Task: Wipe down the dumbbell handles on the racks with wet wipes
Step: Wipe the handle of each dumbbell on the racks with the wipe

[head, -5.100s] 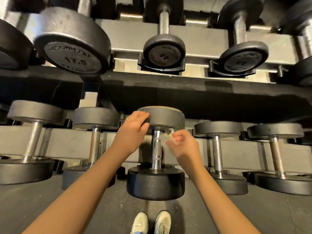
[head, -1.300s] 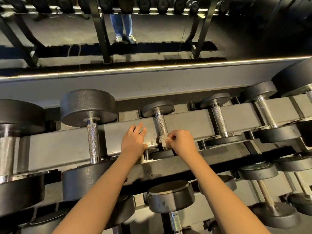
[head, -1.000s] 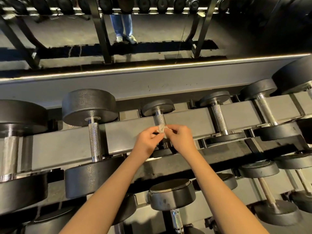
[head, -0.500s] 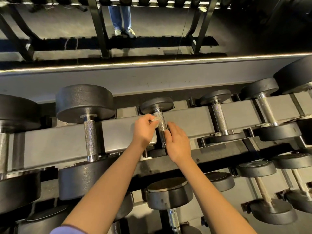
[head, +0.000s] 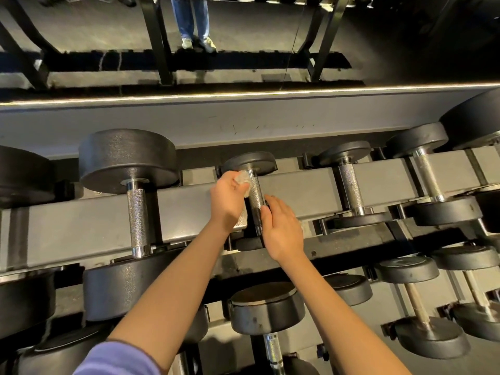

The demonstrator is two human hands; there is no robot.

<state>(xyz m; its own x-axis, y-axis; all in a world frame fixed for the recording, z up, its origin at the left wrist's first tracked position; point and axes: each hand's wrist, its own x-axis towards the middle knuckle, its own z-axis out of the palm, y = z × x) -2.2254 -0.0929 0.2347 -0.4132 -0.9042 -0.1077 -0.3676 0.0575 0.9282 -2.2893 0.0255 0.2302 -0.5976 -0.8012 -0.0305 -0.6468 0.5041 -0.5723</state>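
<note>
A small dumbbell lies across the upper shelf of the grey rack [head: 297, 185], its knurled steel handle [head: 255, 192] pointing away from me. My left hand [head: 228, 198] pinches a crumpled wet wipe [head: 243, 180] against the left side of that handle, near the far head. My right hand [head: 281, 228] rests on the handle's near end with its fingers straight. The near head of this dumbbell is mostly hidden under my hands.
Larger dumbbells [head: 136, 201] lie to the left, smaller ones [head: 350, 189] to the right on the same shelf. A lower shelf holds more dumbbells [head: 266, 307]. Beyond the rack stand another black rack [head: 159, 39] and a person's legs [head: 193, 20].
The wipe passed from my right hand to my left. My left hand now holds it higher on the handle, and my right hand has dropped to the handle's near end.
</note>
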